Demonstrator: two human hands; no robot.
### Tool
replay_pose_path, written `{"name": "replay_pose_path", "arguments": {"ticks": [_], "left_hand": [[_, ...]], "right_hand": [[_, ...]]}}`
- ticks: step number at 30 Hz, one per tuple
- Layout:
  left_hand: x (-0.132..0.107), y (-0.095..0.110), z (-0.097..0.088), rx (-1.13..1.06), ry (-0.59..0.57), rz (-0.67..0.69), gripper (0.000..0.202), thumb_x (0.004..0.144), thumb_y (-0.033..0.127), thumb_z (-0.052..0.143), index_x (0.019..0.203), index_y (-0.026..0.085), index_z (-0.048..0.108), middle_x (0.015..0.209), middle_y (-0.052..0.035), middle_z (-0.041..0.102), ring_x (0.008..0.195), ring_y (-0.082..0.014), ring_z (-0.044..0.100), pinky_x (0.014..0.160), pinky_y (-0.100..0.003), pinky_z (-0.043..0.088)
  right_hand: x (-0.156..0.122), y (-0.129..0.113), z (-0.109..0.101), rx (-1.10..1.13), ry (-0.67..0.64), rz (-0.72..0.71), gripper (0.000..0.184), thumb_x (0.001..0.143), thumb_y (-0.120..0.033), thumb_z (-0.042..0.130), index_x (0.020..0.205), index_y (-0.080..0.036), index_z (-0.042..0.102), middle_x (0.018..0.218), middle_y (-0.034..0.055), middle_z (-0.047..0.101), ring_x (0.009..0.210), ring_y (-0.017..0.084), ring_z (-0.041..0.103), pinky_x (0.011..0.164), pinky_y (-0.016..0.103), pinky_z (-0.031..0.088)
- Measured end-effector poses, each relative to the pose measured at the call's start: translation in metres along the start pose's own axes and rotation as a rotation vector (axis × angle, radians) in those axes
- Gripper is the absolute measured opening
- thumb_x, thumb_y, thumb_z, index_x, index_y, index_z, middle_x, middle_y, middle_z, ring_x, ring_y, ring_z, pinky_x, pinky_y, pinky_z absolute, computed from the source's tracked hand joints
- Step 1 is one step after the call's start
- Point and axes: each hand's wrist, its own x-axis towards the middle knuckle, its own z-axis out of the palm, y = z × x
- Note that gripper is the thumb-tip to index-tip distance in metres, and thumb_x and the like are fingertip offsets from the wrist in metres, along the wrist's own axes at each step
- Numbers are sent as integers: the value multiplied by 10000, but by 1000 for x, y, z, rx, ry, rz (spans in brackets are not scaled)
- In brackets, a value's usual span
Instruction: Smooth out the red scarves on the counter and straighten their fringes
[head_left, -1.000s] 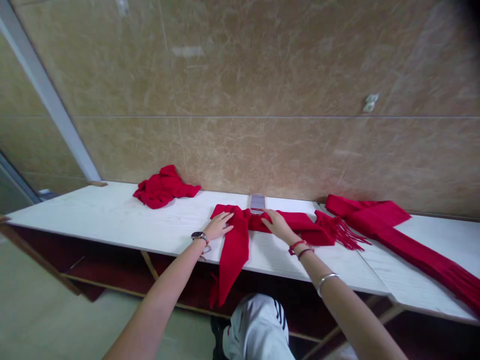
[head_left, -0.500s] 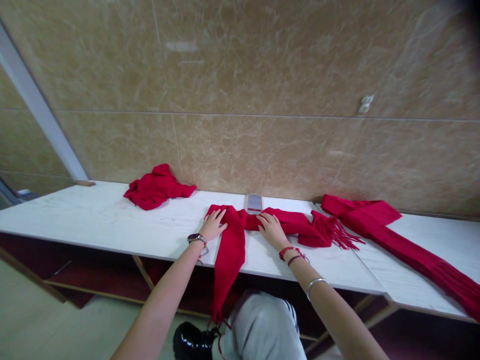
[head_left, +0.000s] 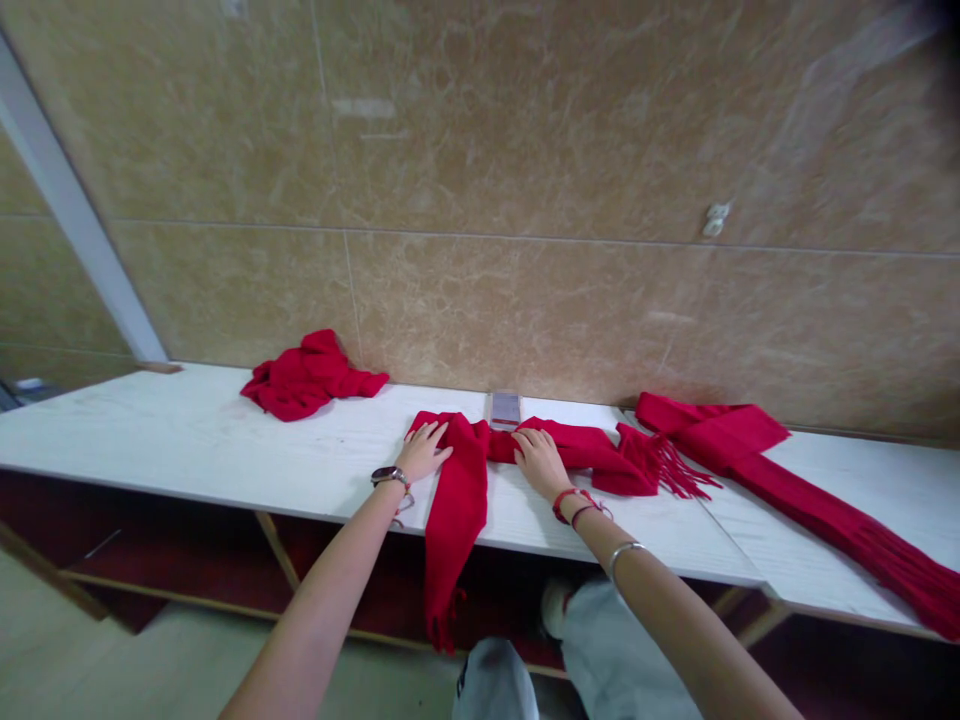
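Head view shows the left hand (head_left: 422, 453) and right hand (head_left: 540, 464), each grip spread, resting on the middle red scarf (head_left: 460, 490).

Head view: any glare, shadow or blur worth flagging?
Head view: pale glare streaks on the glossy tan marbled wall; head view, top-right corner: darkened; head view, below the white counter: dark-red shelving in deep shadow; head view, centre: slightly soft, weave unreadable on the red fringed scarf beneath both hands.
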Motion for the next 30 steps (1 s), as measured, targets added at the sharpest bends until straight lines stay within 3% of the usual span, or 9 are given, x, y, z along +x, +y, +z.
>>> {"name": "replay_pose_path", "arguments": {"ticks": [6,10,15,18,21,24,27,30], "left_hand": [[0,0,-2,24,1,-6,540,834,389,451,1323,174,377,1370,-120,384,1272,-258,318,1030,-426,254],[1,-2,-2,32,-23,-10,576,836,398,446,1357,186,319,1379,-121,371,1277,-250,313,1033,-416,249],[0,-4,-1,22,19,-9,651,833,382,453,1398,188,193,1414,-130,301,1312,-259,236,1041,-430,226],[-2,-1,-3,41,107,-11,667,814,343,487,1391,175,197,1426,-143,256,1326,-271,184,1046,-437,218],[-7,5,-10,61,179,23,619,817,318,492,1371,176,255,1364,-143,330,1281,-264,279,1033,-416,257],[-12,12,-18,1,126,77,536,847,319,456,1345,175,321,1198,-127,484,1130,-231,453,977,-385,342],[-11,17,-21,-127,28,73,527,821,334,509,1308,175,383,1063,-96,568,997,-206,532,906,-357,406],[1,20,-20,-211,4,-13,516,732,271,615,1217,152,487,920,-60,622,851,-178,583,790,-302,461]], "right_hand": [[-1,8,-4,168,144,104,242,844,-183,408,990,-164,600,1002,110,613,960,218,517,881,373,367],[3,8,-13,235,152,131,223,859,-205,407,917,-176,620,914,85,640,893,201,550,863,354,369],[25,8,-41,242,11,197,221,836,-188,425,910,-163,632,911,86,660,864,185,584,797,292,397],[39,9,-67,225,-172,90,226,786,-148,470,926,-160,647,932,87,673,868,182,599,750,247,406],[44,8,-95,213,-351,-39,240,753,-134,500,914,-171,673,895,73,692,829,181,617,711,227,413],[46,5,-112,261,-423,-74,254,776,-183,496,954,-183,677,912,65,696,787,174,628,663,218,430],[50,-3,-111,243,-467,-80,251,770,-202,525,966,-201,681,956,64,692,833,190,629,687,234,446],[56,-11,-92,149,-511,-37,224,742,-180,561,916,-197,700,940,83,695,875,215,629,718,254,452]]}}
